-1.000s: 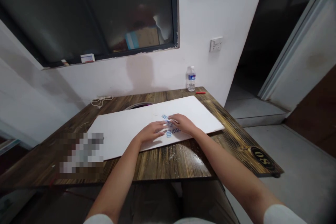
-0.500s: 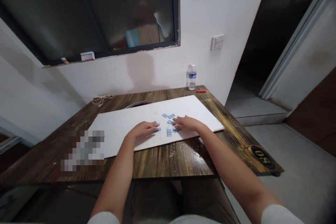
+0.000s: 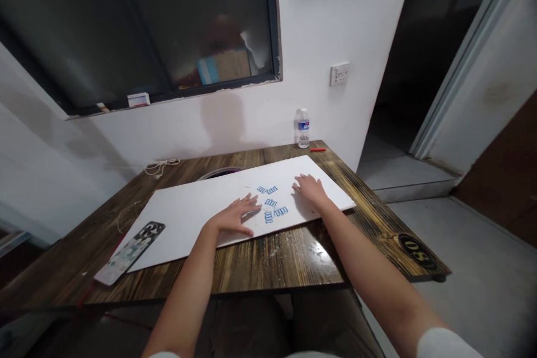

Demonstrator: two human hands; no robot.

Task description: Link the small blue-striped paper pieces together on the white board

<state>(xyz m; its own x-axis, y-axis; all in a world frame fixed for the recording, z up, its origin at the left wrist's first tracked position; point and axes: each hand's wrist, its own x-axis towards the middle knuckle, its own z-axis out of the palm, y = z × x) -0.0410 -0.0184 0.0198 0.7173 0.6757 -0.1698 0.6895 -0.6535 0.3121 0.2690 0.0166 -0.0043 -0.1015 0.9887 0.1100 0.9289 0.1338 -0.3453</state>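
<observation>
Water bottle [image 3: 301, 128], red stick [image 3: 318, 150] at table's far edge [image 3: 268, 151]; patterned phone [image 3: 129, 253], white cord [image 3: 160, 166], wall socket [image 3: 339, 74].

A dark wooden worktop [image 3: 268, 268] carries a large white board [image 3: 201, 218] lying askew across its middle, with small blue-printed pieces [image 3: 271, 202] scattered on the board toward its right end. A phone in a patterned case [image 3: 129, 253] lies just beside the board's left edge. Along the back edge are a white cord [image 3: 161, 166], a plastic water bottle [image 3: 301, 128] and a short red stick [image 3: 318, 149], the last two near the back right corner.
</observation>
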